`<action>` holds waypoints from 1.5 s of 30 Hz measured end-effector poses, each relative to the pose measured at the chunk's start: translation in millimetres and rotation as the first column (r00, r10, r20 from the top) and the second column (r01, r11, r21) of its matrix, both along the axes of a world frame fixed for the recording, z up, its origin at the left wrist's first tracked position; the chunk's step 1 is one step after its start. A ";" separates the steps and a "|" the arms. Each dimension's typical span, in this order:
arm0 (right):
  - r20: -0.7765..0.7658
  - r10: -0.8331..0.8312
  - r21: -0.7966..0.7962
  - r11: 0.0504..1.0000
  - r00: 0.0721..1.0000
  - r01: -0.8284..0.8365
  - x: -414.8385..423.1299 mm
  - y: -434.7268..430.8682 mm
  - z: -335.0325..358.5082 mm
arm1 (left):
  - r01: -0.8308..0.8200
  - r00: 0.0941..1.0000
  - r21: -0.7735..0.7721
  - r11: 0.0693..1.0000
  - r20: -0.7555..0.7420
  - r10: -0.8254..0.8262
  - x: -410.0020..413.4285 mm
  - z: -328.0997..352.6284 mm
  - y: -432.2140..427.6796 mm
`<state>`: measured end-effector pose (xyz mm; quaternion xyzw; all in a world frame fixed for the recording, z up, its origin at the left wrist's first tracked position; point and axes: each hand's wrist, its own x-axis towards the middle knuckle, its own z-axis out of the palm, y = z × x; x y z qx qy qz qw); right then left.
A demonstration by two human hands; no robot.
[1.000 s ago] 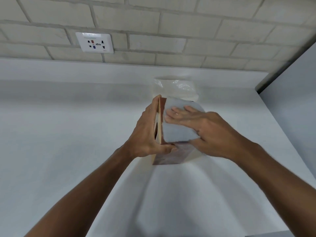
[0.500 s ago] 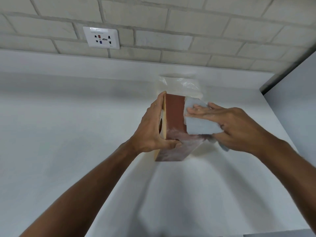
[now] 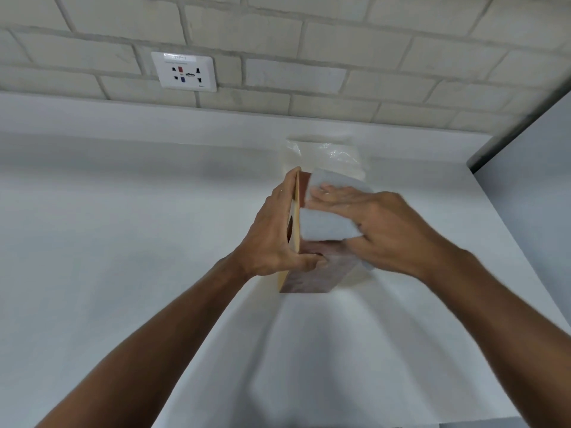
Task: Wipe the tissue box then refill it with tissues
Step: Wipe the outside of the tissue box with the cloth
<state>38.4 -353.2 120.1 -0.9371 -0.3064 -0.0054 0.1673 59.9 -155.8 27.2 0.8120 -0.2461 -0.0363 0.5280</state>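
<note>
Box (image 3: 312,278) stands tilted on the tabletop (image 3: 123,242), mid-frame. Left hand (image 3: 272,233) grips its left side, thumb on the near face. Right hand (image 3: 380,223) has its fingers flat, pressing a cloth (image 3: 324,223) on the box's upper face. Clear plastic pack (image 3: 327,152) just behind, against the wall.

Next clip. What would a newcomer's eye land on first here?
At centre, the left hand grips a brown tissue box, tipped on end, over the white counter, while the right hand presses a pale cloth flat against its side. Behind them lies a clear plastic pack, and a white wall socket sits on the brick wall, upper left.
</note>
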 end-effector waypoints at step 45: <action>0.051 -0.049 -0.088 0.995 0.997 0.053 16.6 17.6 6.3 | -0.060 0.997 -0.092 0.994 0.046 0.064 -0.9 -1.0 -4.1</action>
